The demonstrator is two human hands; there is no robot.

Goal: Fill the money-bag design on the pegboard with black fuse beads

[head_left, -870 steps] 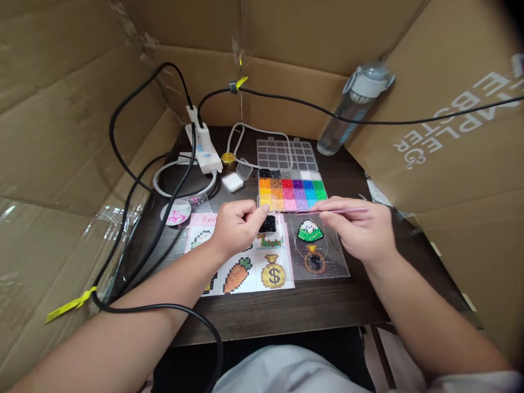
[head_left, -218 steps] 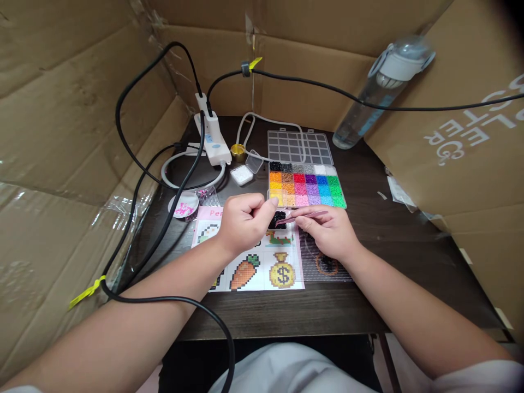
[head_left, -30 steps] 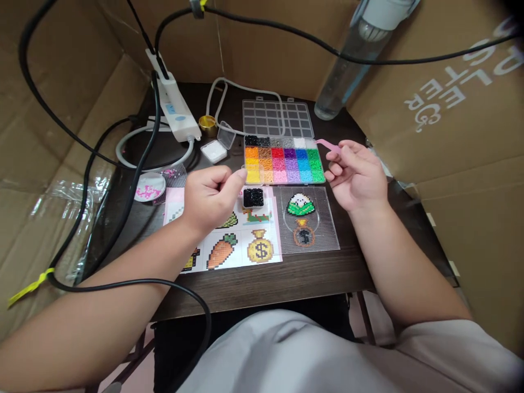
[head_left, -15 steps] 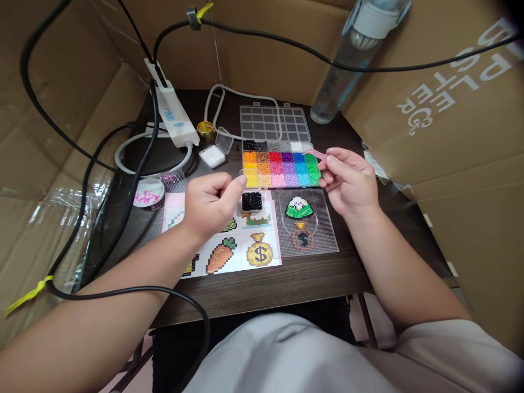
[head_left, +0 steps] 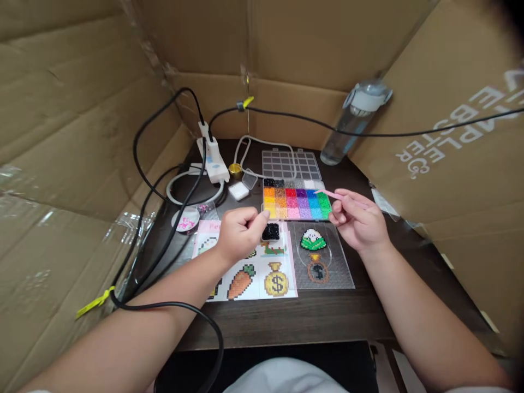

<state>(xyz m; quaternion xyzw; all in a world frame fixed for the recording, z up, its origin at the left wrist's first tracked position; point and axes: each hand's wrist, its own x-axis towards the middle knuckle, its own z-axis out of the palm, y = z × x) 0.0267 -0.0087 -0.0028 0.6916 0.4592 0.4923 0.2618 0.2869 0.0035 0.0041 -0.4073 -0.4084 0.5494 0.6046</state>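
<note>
Head view:
1. The left hand (head_left: 241, 233) has its fingers curled into the palm, thumb stretched out to the clear lid (head_left: 272, 210) of a small box (head_left: 271, 239) of black beads. Whether it pinches that lid cannot be told; the fingertips are hidden.
2. The small box sits just right of the left thumb, over the top edge of a pattern sheet (head_left: 259, 281), which spreads below and partly under the left hand.
3. The right hand (head_left: 360, 221) pinches pink tweezers (head_left: 335, 195) between thumb and fingers, the other fingers loosely bent. The tweezers point left, tips over the blue beads; contact cannot be made out.
4. The bead case (head_left: 303, 220), its compartments sorted by colour, lies between the hands and a little beyond them, its lid laid open on the far side.
5. Nearer the person, left of the right hand, is a clear pegboard (head_left: 344, 277). It bears a green-and-white rice-ball figure (head_left: 313, 240) and, below that, a brown-rimmed money-bag figure (head_left: 317, 271) with a black dollar sign.
6. Beyond the left hand stand a gold cup (head_left: 235, 170) and a power strip (head_left: 216, 168); beyond the right hand, a bottle (head_left: 352, 123) leans against the cardboard.
</note>
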